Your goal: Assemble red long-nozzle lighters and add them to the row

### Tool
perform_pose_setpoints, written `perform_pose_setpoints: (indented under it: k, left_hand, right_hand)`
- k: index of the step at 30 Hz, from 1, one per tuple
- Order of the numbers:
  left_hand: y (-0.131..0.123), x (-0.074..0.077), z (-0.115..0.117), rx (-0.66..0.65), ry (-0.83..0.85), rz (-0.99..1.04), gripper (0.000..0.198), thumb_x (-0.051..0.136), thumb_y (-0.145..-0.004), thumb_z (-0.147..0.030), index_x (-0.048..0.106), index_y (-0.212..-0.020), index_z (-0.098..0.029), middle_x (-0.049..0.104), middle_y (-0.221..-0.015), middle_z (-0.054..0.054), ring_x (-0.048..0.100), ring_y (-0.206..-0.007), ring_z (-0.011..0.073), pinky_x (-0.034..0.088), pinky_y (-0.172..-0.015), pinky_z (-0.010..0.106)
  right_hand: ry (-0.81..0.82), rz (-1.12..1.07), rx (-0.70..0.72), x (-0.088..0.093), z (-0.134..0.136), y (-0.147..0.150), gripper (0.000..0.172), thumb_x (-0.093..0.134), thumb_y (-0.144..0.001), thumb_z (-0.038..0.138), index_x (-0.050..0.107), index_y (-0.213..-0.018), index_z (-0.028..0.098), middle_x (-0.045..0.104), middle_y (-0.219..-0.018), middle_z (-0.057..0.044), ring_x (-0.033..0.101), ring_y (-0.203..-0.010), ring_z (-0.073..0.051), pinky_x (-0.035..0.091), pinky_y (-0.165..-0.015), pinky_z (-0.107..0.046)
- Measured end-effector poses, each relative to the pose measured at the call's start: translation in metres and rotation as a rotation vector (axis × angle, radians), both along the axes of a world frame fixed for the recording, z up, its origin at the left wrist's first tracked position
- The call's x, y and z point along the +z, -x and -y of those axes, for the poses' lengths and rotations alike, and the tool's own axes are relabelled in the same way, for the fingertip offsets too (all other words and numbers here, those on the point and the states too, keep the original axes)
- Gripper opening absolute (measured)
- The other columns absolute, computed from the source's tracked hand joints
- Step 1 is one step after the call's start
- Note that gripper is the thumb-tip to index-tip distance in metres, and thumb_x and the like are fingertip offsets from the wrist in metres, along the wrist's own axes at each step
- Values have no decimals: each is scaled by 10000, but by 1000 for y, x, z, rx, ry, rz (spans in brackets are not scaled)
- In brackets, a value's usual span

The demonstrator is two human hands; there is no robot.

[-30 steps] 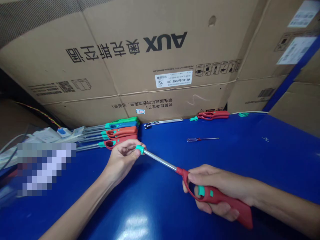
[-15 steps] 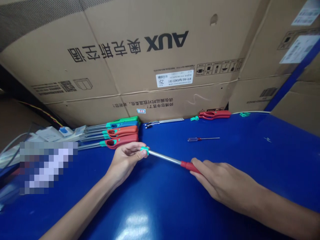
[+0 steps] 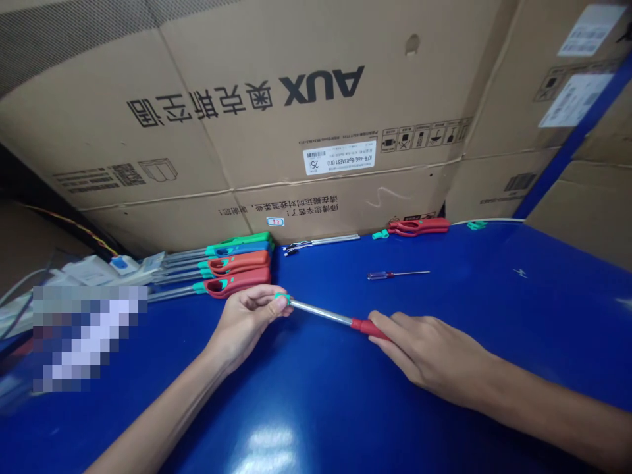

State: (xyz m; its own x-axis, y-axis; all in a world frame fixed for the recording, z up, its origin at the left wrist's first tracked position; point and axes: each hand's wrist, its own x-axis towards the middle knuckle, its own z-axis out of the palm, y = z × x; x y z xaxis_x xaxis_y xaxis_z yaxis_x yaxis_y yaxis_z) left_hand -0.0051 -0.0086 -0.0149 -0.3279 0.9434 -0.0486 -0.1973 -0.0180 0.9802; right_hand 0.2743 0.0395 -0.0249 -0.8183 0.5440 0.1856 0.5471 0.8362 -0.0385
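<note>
Between my hands is a red stick lighter (image 3: 320, 312), its silver tube slanting up to the left above the blue table. My right hand (image 3: 419, 345) is closed around its red handle, most of which the fingers hide. At the tube's tip, my left hand (image 3: 249, 320) pinches a small green plastic piece (image 3: 282, 298) between thumb and fingers. The tube's end meets this piece; how far it goes in is hidden. Just behind my left hand lies a row of several stick lighters, the nearest one red (image 3: 241, 283).
A small screwdriver (image 3: 397, 274) lies beyond my right hand. Along the cardboard wall (image 3: 197, 145) are thin metal tubes with wires (image 3: 326, 242), a red lighter body (image 3: 419, 227) and green pieces (image 3: 476, 225). White plugs and cables (image 3: 91, 270) sit at the left.
The green piece shows less beyond my left fingertips, now mostly covered by them. Both hands keep their grip. The whole view has shifted slightly.
</note>
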Motion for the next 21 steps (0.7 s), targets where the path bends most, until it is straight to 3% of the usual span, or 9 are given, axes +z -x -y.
perform_pose_setpoints:
  k: [6, 9, 11, 13, 17, 21]
  left_hand:
    - [2, 3, 1, -22, -25, -20, 310, 923, -458, -181, 739, -702, -131, 733, -675, 64, 660, -582, 160, 531, -569, 247]
    - [4, 4, 2, -36, -32, -33, 304, 920, -462, -169, 735, -700, -129, 736, -677, 68, 665, -584, 164, 530, -563, 242]
    - [5, 4, 2, -44, -34, -38, 306, 922, -459, -166, 733, -697, -126, 738, -679, 72, 667, -584, 162, 529, -560, 234]
    - [6, 3, 2, -56, -45, -35, 312, 925, -458, -169, 730, -698, -127, 741, -687, 73, 670, -587, 157, 526, -555, 219]
    - [9, 3, 2, -92, -77, -19, 320, 928, -473, -189, 725, -712, -128, 743, -686, 70, 675, -593, 155, 526, -554, 209]
    - [10, 5, 3, -102, -83, -19, 322, 934, -466, -207, 719, -691, -124, 733, -657, 64, 670, -589, 153, 526, -556, 208]
  right_hand:
    - [676, -165, -106, 24, 5, -6, 328, 398, -982, 489, 602, -910, 242, 634, -752, -5, 608, -724, -148, 414, -549, -217]
    - [1194, -205, -108, 30, 4, -2, 395, 423, -953, 553, 536, -816, 200, 585, -683, 14, 480, -496, -73, 364, -426, -175]
    - [1568, -218, -118, 30, 0, 0, 372, 467, -931, 564, 517, -873, 200, 547, -627, 40, 355, -373, -29, 292, -347, -143]
    - [1837, -233, -117, 28, -4, 2, 337, 498, -929, 538, 525, -938, 202, 519, -579, 56, 320, -333, -13, 263, -332, -117]
    - [2153, -229, -108, 20, -11, 2, 290, 418, -982, 459, 549, -971, 201, 502, -550, 48, 343, -328, -18, 253, -334, -91]
    - [2303, -182, -82, 12, -14, 4, 341, 273, -1021, 404, 543, -982, 200, 485, -532, 38, 346, -331, -30, 249, -333, -85]
